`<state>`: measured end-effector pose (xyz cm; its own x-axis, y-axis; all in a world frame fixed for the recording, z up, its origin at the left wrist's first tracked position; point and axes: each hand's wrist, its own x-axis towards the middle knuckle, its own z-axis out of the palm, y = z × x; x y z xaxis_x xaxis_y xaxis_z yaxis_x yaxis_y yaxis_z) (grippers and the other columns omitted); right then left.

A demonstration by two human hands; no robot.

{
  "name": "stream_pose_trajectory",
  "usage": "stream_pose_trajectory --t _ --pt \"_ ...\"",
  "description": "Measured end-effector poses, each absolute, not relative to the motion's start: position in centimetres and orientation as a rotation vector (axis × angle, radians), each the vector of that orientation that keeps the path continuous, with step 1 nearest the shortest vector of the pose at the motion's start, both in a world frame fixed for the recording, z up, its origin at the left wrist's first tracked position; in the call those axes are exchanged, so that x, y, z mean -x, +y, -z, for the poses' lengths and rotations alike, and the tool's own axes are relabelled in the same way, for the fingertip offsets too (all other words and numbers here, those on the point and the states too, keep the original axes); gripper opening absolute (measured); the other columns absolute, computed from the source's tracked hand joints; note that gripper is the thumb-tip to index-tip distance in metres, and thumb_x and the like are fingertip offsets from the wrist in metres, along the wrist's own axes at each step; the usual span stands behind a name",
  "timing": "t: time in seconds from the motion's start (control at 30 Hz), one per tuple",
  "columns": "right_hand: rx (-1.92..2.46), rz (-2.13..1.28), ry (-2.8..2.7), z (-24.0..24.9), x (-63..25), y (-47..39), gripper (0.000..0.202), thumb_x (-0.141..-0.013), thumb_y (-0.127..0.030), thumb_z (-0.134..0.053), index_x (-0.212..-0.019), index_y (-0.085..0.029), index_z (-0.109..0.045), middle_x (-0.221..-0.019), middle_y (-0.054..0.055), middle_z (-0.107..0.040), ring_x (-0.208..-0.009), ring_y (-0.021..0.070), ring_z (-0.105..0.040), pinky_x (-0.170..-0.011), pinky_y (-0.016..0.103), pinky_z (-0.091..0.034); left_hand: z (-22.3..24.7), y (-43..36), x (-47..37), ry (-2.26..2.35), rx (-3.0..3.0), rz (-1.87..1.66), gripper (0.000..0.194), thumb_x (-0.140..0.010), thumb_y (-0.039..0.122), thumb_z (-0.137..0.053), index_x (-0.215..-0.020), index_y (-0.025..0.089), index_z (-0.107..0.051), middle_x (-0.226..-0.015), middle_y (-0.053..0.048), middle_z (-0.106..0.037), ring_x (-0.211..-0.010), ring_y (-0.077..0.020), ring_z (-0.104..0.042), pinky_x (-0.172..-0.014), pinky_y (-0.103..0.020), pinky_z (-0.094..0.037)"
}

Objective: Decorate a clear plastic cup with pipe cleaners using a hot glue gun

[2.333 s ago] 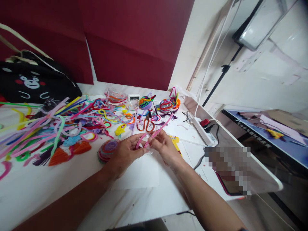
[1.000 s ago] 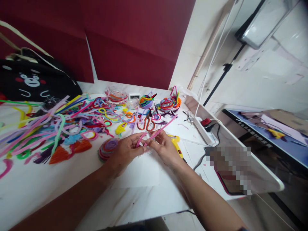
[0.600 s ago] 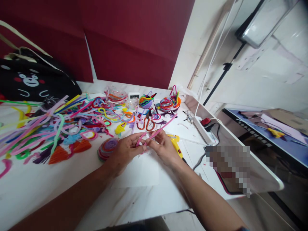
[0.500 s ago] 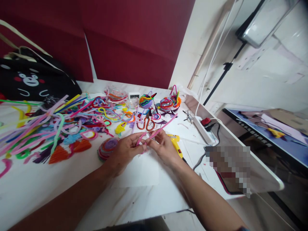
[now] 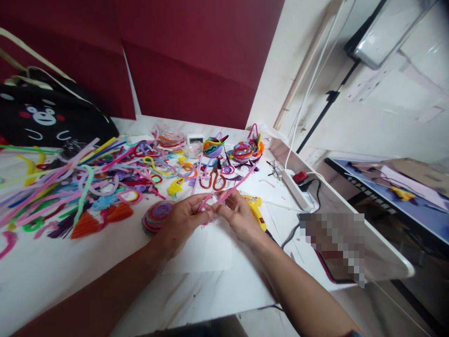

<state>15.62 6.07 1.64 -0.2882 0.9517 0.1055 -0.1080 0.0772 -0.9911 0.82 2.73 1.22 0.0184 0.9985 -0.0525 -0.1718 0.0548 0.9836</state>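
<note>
Both hands meet over a white sheet of paper (image 5: 206,255) on the table. A pink pipe cleaner (image 5: 238,182) runs between them, its loose end pointing up and to the right. My left hand (image 5: 184,217) pinches the bent part of it between thumb and fingers. The thumb and fingers of my right hand (image 5: 238,215) are closed on the same pipe cleaner. Something clear or whitish shows between the hands, too small to make out. Beside my left wrist lies a coiled purple, orange and grey pipe-cleaner dome (image 5: 157,216).
Orange-handled scissors (image 5: 217,180) lie just beyond the hands. A yellow glue gun (image 5: 256,210) rests by my right hand. Many loose pipe cleaners (image 5: 87,182) spread over the left. Decorated balls (image 5: 213,147) stand behind, and a power strip (image 5: 298,189) lies right.
The loose end of the pink pipe cleaner has shifted slightly down and left. Both hands hold nearly the same position.
</note>
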Motion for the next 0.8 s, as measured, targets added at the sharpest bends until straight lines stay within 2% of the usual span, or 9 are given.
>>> stream_pose_trajectory --t 0.33,0.6,0.8 --pt "0.933 -1.463 -1.340 -1.4 -15.7 6.3 0.023 -0.064 -0.029 -0.068 -0.082 -0.023 -0.055 -0.094 0.002 -0.064 -0.099 0.0234 -0.057 -0.082 0.036 -0.046 -1.8 2.5 -0.9 1.091 -1.054 -1.222 0.047 -0.069 0.023 -0.076 -0.116 0.017 -0.068 -0.087 -0.003 -0.076 -0.072 -0.0128 -0.066 -0.067 -0.021 -0.050" --pt "0.928 -1.496 -1.294 -1.4 -15.8 6.3 0.024 -0.063 -0.028 -0.070 -0.082 -0.024 -0.055 -0.088 0.000 -0.064 -0.082 0.0194 -0.057 -0.073 0.033 -0.047 -1.7 2.5 -0.8 1.081 -1.057 -1.230 0.049 -0.068 0.024 -0.077 -0.116 0.018 -0.068 -0.087 -0.003 -0.076 -0.074 -0.0150 -0.068 -0.069 -0.023 -0.052" --pt "0.897 -1.572 -1.214 -1.3 -15.7 6.6 0.027 -0.060 -0.026 -0.072 -0.080 -0.024 -0.055 -0.077 -0.003 -0.061 -0.073 0.0174 -0.056 -0.071 0.033 -0.046 -2.5 2.4 -1.0 1.107 -1.045 -1.219 0.050 -0.064 0.024 -0.078 -0.113 0.017 -0.070 -0.085 -0.004 -0.076 -0.076 -0.0180 -0.069 -0.070 -0.027 -0.053"
